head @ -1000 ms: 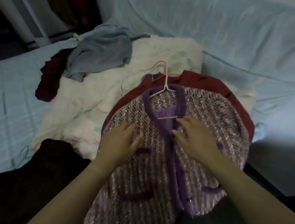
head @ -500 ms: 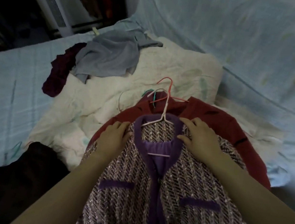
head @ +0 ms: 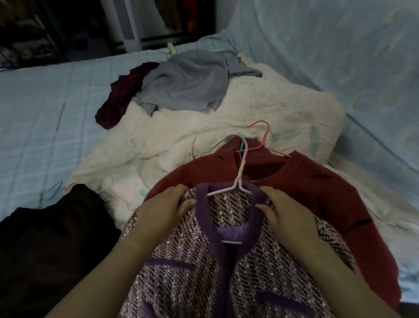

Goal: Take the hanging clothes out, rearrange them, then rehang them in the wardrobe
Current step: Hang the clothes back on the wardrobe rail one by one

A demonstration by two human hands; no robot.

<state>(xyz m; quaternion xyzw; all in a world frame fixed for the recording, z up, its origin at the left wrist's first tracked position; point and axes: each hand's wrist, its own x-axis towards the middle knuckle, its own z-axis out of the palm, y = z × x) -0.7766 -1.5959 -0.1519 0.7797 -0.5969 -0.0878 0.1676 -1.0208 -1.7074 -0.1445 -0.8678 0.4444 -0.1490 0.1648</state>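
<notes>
On the near side of the bed (head: 18,123), over a cream quilt (head: 231,125), the tweed jacket (head: 194,278) lies front-up on its pale hanger (head: 238,181), on top of a red garment (head: 309,189). The left hand (head: 167,205) curls its fingers round one shoulder of the jacket, thumb against the purple collar trim. The right hand (head: 289,215) lies over the other shoulder with its thumb at the collar; whether it pinches the cloth or only presses it, I cannot tell.

The likeliest trouble is at the hooks. The pale one sits crowded against a coral hanger (head: 263,135) and a teal hanger (head: 241,147) just beyond the collar, so lifting the jacket could snag them and drag the red garment along. The jacket front parts below the collar, and an uneven lift may let a shoulder slide off.

The pale hanger's arms are buried inside the jacket, and its hem runs off the bottom edge. Which garment the teal hanger carries is unclear. Beyond the bed's far edge the wardrobe (head: 177,8) is dark, and no rail shows.
</notes>
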